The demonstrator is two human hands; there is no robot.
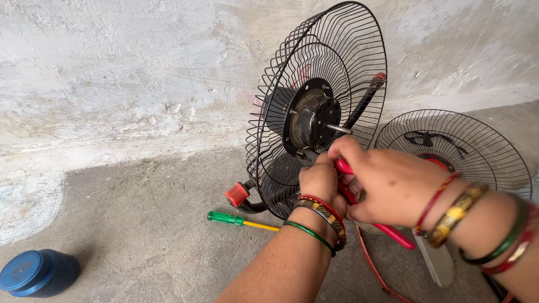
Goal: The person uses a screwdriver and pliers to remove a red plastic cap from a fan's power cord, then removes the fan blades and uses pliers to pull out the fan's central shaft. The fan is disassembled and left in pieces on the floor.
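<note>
Rough whitewashed wall (140,73), concrete floor (140,224)

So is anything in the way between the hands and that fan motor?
Nothing visible. The blade and front grille are off, so the motor sits bare inside the rear grille. The left hand and right hand are already at its lower edge, the right gripping red-handled pliers.

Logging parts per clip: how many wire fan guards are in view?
2. One rear guard stands upright on the fan motor by the wall; the other guard lies to its right on the floor, partly hidden behind the right hand.
</note>
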